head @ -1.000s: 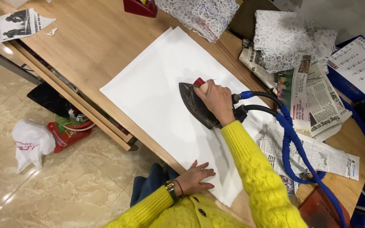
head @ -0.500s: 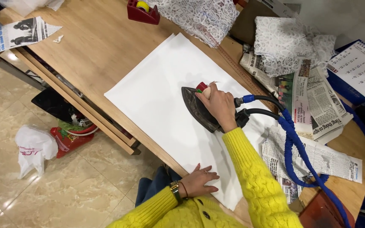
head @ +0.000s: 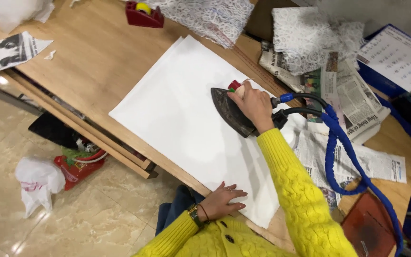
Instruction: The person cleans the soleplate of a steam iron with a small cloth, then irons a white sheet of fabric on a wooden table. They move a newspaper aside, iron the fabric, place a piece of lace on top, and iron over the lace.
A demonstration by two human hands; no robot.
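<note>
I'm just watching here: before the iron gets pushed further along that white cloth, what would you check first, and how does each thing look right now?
1. Right hand grips the iron by its handle: ok.
2. Left hand lies flat on the white cloth at its near edge, well apart from the iron: ok.
3. Cloth ahead of the iron's tip lies smooth: ok.
4. Blue hose trails behind the iron over the newspapers, off the cloth: ok.
5. Iron's heat: cannot tell.
</note>
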